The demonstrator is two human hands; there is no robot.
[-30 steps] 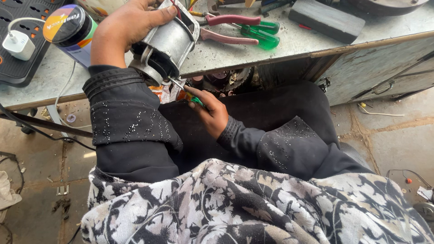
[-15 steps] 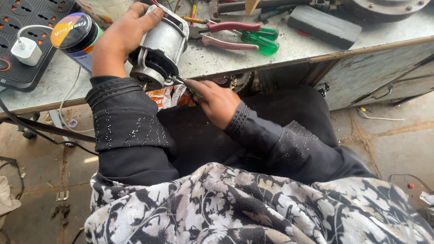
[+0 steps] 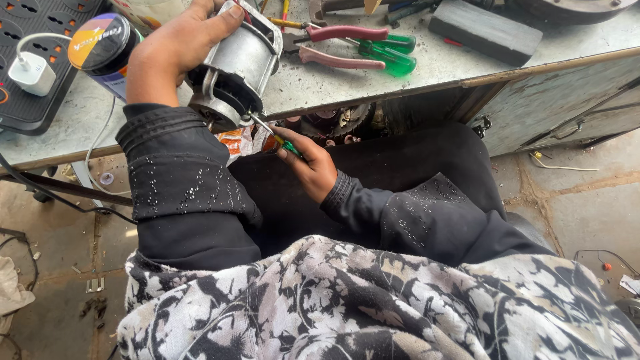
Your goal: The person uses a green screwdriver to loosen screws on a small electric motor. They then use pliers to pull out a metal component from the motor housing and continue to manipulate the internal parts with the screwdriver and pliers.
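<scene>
Upper left: left hand [image 3: 175, 50] clamped motor [image 3: 233, 70]; right hand [image 3: 308, 163] gripped screwdriver [image 3: 277, 137], tip at end-cover. Screw-working step; next needs steady alignment.

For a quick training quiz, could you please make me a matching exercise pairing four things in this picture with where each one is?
1. small motor
2. slim screwdriver
3. pliers
4. white plug

A. in the power strip
B. lying on the bench top
C. in the left hand
D. in the right hand

Pairs: 1-C, 2-D, 3-B, 4-A
</scene>
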